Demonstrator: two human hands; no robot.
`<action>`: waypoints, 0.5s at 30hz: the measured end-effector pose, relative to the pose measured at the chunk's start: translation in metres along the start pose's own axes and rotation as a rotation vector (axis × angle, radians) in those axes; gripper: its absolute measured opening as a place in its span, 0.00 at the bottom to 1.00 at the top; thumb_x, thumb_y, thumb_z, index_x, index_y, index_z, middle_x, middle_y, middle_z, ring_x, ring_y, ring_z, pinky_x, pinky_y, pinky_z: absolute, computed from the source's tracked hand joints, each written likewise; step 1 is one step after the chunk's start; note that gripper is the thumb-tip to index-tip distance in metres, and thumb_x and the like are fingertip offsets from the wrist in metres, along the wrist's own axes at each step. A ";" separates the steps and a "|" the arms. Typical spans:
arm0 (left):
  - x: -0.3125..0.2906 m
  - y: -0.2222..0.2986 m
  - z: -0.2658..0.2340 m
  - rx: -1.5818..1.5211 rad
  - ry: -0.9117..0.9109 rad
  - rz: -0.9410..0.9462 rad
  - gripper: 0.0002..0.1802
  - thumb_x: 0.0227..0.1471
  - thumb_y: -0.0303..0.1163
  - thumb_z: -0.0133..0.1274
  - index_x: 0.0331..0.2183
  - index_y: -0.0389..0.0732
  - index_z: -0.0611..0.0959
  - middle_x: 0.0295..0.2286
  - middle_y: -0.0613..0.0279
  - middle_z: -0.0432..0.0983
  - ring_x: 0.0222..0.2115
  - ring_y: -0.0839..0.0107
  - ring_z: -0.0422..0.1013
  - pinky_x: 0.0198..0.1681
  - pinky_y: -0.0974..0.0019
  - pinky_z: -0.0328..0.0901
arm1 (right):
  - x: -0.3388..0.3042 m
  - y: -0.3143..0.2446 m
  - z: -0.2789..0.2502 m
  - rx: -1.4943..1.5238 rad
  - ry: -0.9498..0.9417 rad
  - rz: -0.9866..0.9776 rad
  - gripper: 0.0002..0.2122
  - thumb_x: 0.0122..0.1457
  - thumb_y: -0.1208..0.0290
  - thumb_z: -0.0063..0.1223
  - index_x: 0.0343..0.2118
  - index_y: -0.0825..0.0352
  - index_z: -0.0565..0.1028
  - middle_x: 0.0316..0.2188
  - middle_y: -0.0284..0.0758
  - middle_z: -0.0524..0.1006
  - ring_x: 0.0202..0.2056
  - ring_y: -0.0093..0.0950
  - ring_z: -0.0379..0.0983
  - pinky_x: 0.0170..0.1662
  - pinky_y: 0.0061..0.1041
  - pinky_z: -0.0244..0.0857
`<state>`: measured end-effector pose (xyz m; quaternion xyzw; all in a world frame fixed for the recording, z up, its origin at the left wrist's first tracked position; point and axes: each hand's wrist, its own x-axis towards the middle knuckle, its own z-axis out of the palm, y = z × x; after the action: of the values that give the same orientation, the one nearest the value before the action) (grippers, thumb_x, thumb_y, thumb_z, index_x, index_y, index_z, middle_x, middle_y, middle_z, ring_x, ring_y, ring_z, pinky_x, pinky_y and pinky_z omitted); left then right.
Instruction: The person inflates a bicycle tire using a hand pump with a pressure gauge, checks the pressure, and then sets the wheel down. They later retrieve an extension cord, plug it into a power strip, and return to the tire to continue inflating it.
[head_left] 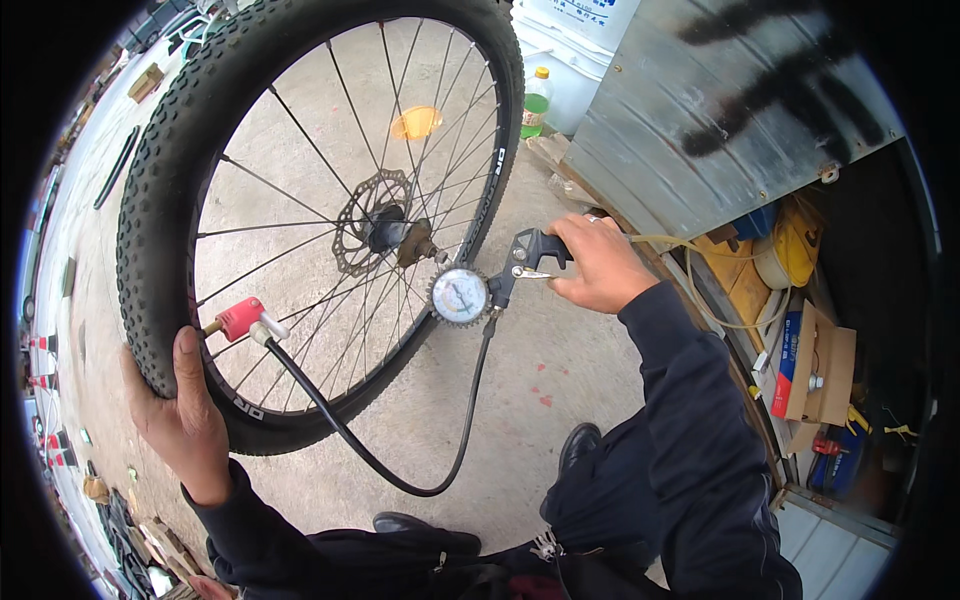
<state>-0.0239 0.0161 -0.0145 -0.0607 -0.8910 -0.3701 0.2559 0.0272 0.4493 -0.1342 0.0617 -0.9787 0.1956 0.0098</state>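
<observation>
A bicycle wheel (170, 190) with a knobbly black tyre, spokes and a brake disc (352, 215) stands tilted in front of me. My left hand (180, 415) grips its tyre at the near left, thumb on the inner side. Close by that thumb, a red inflator chuck (240, 318) with a white lever sits on the valve at the rim. From it a black hose (345, 435) loops down and up to a tyre inflator gun (517, 268) with a round dial gauge (459, 296). My right hand (600, 265) holds the gun by its black handle; some fingers are hidden.
A pale air hose (690, 245) runs from the gun toward the right. There, an open cardboard box (825, 370) and tools sit beside a metal sheet (720, 110). A bottle of green liquid (536, 103) stands behind the wheel by white buckets (565, 70).
</observation>
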 end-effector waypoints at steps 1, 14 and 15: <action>0.000 0.000 -0.001 0.014 -0.007 0.012 0.26 0.61 0.42 0.62 0.48 0.28 0.78 0.35 0.54 0.81 0.34 0.70 0.73 0.42 0.70 0.68 | 0.000 0.000 -0.001 0.002 0.008 -0.008 0.21 0.46 0.67 0.62 0.44 0.67 0.73 0.39 0.40 0.75 0.45 0.41 0.72 0.48 0.38 0.59; 0.001 0.008 -0.003 -0.105 -0.023 0.046 0.24 0.57 0.38 0.67 0.44 0.29 0.77 0.28 0.58 0.79 0.29 0.75 0.73 0.36 0.69 0.69 | 0.000 -0.010 -0.012 -0.017 -0.044 0.068 0.23 0.46 0.66 0.65 0.45 0.66 0.73 0.38 0.41 0.73 0.43 0.43 0.71 0.51 0.38 0.60; 0.001 0.008 -0.003 -0.089 -0.008 0.054 0.24 0.57 0.38 0.67 0.44 0.30 0.77 0.28 0.59 0.79 0.29 0.75 0.72 0.35 0.70 0.69 | 0.000 -0.011 -0.012 -0.008 -0.035 0.047 0.22 0.46 0.66 0.65 0.45 0.66 0.73 0.38 0.41 0.73 0.43 0.43 0.71 0.51 0.38 0.60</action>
<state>-0.0214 0.0196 -0.0066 -0.0977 -0.8727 -0.4020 0.2593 0.0282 0.4440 -0.1186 0.0421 -0.9807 0.1907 -0.0119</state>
